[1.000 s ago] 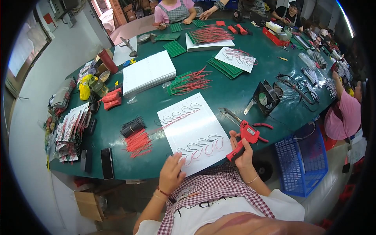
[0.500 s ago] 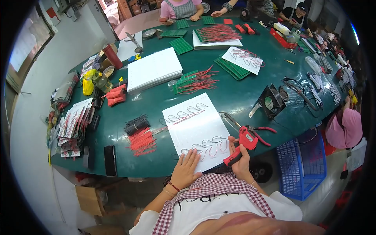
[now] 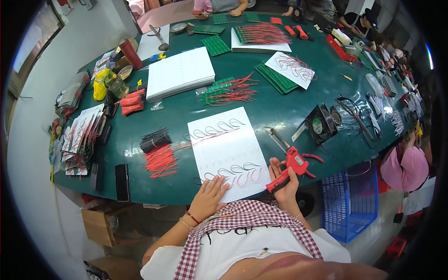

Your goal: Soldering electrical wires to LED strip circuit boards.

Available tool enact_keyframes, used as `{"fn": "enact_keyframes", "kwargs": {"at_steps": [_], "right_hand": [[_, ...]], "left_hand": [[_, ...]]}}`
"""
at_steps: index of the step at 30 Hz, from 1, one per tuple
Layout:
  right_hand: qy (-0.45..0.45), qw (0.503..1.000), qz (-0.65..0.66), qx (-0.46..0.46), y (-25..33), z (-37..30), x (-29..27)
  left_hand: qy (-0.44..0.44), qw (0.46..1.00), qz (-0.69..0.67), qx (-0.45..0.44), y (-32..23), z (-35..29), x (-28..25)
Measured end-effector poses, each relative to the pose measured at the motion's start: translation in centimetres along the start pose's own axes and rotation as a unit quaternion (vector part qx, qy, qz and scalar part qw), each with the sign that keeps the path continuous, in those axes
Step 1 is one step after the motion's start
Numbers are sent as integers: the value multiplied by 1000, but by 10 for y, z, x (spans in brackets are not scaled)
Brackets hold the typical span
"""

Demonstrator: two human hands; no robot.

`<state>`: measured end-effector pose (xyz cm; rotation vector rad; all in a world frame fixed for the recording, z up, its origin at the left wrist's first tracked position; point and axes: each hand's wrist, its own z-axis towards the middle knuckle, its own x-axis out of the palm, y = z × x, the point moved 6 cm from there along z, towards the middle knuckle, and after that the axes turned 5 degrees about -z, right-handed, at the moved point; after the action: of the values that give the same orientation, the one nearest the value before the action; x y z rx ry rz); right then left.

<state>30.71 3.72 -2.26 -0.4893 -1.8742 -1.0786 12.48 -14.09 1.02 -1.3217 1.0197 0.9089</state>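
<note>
My left hand (image 3: 208, 198) lies flat on the lower left corner of a white board (image 3: 225, 154), holding nothing, fingers stretched out. Two rows of looped black and red wires are set in the board. By the board's lower right edge, my right hand (image 3: 287, 190) grips the handle of a red soldering gun (image 3: 295, 162). Its metal nozzle points up and away, apart from the board. A pair of pliers with red handles (image 3: 313, 157) lies behind the gun, partly hidden. Left of the board rest bundles of black wires (image 3: 155, 140) and red wires (image 3: 161, 161).
A stack of white boards (image 3: 181, 74) and green circuit boards with red wires (image 3: 228, 92) lie beyond. To the right stands a black fan (image 3: 322, 123). A phone (image 3: 122, 182) lies near the left edge. A blue basket (image 3: 350, 200) stands below. Other people sit around the table.
The view has shifted slightly. My right hand has turned the soldering gun so its nozzle points more steeply away, and it covers more of the pliers. My left hand stays on the board.
</note>
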Motion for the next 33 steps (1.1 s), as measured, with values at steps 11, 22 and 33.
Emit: {"fn": "enact_keyframes", "kwargs": {"at_steps": [11,22,33], "right_hand": [[-15,1000,-9,16,4,3,0],[26,997,-11,-72,66,18,44],[58,995,-19,-85,55,10,31]], "left_hand": [[11,998,-67,17,-5,6,-26],[-239,611,-668,350,-99,107,-245],[41,177,-839,513,-177,100,-279]]}}
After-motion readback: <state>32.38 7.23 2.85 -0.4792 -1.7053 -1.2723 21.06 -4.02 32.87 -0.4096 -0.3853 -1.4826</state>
